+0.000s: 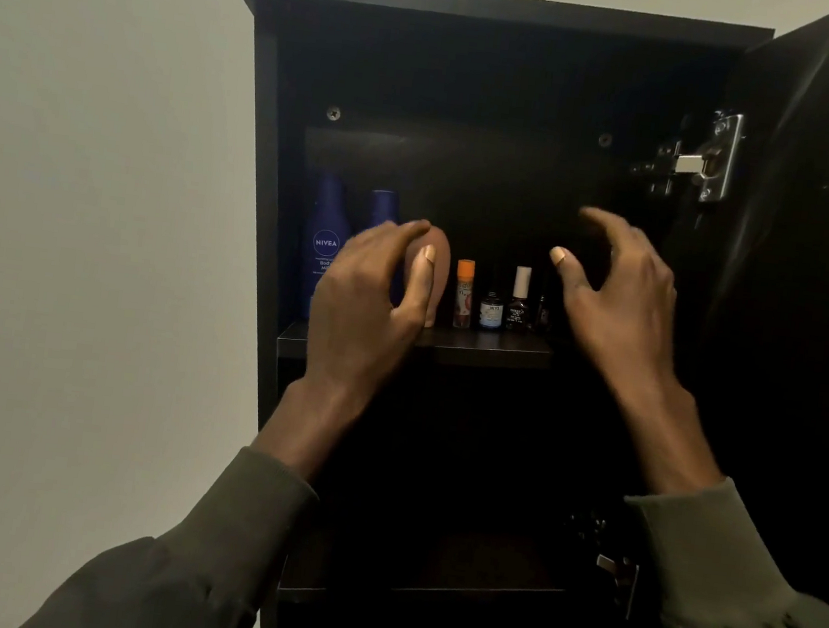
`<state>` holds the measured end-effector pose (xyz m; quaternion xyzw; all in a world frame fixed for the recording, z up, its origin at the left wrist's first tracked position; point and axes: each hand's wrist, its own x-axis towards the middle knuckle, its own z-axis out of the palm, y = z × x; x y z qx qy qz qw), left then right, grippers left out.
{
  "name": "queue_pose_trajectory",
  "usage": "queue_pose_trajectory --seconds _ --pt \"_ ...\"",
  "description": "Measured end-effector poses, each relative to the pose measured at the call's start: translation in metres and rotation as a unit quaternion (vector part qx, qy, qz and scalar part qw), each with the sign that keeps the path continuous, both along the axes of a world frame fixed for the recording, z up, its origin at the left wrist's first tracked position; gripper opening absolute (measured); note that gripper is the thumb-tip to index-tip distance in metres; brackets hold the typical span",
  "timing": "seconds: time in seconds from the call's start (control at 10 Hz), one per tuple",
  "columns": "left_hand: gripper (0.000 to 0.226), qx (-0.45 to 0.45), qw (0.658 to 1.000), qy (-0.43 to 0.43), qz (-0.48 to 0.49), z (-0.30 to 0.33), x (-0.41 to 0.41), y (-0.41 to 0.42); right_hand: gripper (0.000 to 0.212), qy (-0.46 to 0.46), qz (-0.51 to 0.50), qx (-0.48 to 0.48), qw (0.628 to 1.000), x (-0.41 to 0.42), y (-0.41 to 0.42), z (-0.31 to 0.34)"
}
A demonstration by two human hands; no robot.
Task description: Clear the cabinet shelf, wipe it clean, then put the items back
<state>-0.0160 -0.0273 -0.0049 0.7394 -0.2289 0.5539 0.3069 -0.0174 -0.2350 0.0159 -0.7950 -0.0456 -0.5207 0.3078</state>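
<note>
A dark wall cabinet stands open, and its shelf [491,349] carries a row of toiletries. From the left stand a blue Nivea bottle [326,247], a second blue bottle [384,207], a pinkish-brown bottle [439,270], an orange-capped tube [463,293], a small dark bottle [490,312] and a white-capped dark bottle [520,300]. My left hand [372,304] hovers in front of the blue and pinkish bottles, fingers loosely spread, holding nothing. My right hand [616,295] hangs relaxed to the right of the small bottles, also holding nothing.
The cabinet door [811,307] is swung open at the right, with a metal hinge [698,160] beside my right hand. A lower compartment [452,550] lies dark below the shelf. A pale wall [81,224] fills the left.
</note>
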Motion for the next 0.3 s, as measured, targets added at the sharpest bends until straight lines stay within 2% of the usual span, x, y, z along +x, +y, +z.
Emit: queue_pose_trajectory --seconds 0.1,0.2,0.3 --pt "0.060 0.094 0.982 -0.049 0.156 0.001 0.002 -0.004 0.065 -0.062 -0.014 -0.119 0.991 -0.032 0.010 0.001" --pt "0.070 0.121 0.966 -0.051 0.221 0.004 -0.003 -0.010 0.067 -0.149 -0.047 -0.174 0.972 -0.062 0.022 0.007" --pt "0.070 0.105 0.965 -0.078 0.229 0.002 -0.005 -0.011 0.068 -0.193 -0.046 -0.178 0.964 -0.074 0.033 0.008"
